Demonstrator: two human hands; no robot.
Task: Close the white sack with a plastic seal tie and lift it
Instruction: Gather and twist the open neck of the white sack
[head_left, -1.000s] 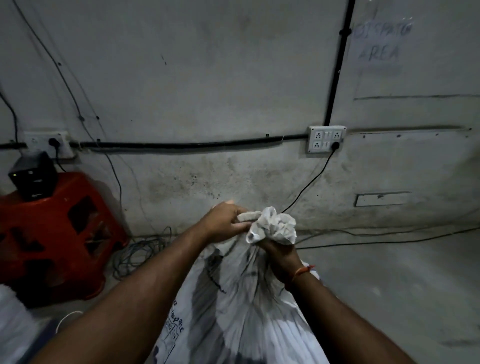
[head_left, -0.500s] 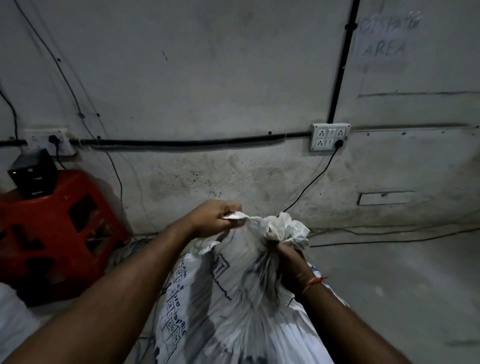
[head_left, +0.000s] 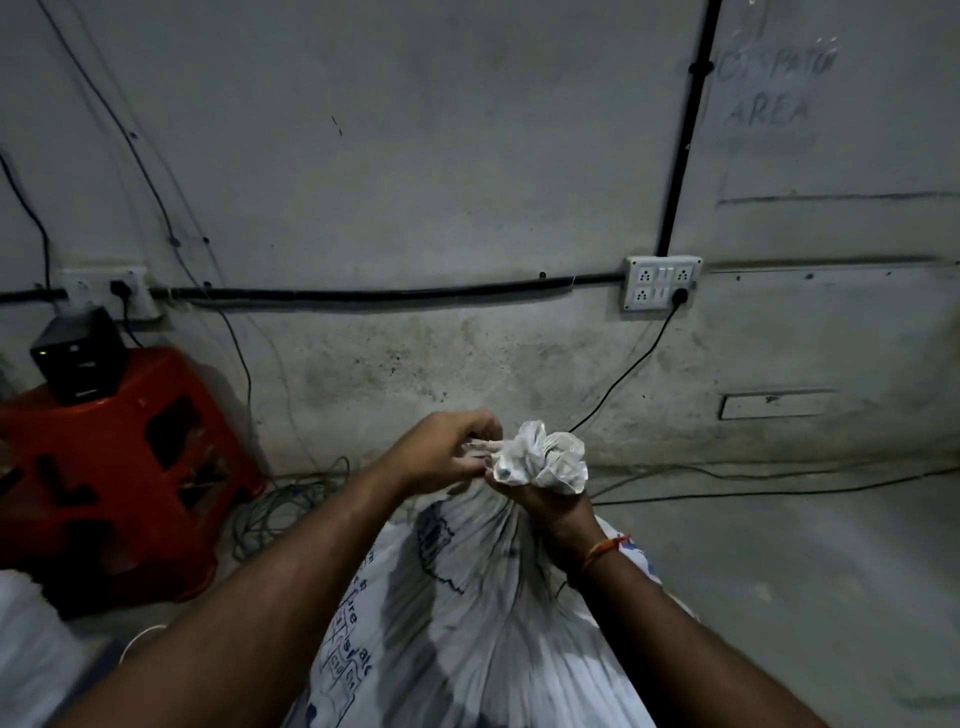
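— What do I have in front of me?

— From my feed, the white sack (head_left: 467, 613) fills the lower middle, standing on the floor between both forearms, its mouth gathered into a crumpled bunch at the top. My right hand (head_left: 545, 506) is clenched around the neck just under that bunch. My left hand (head_left: 441, 452) has its fingers curled, pinching a fold of the sack's edge right beside the bunch.

— Any seal tie?

— I cannot make one out; the fold area is blurred.

— Anything readable?

— A paper sign (head_left: 769, 93) high on the wall at right reads "AREA"; the line above it is too faint. The sack carries dark blue print, too creased to read.

— Changes from half a second back?

— The mouth was spread wider between the hands then; now it is bunched tight and the left hand has closed in next to the right.

— Surroundings?

— A red plastic stool (head_left: 119, 467) at left with a black box (head_left: 78, 353) on it, and a wall socket (head_left: 662, 283).
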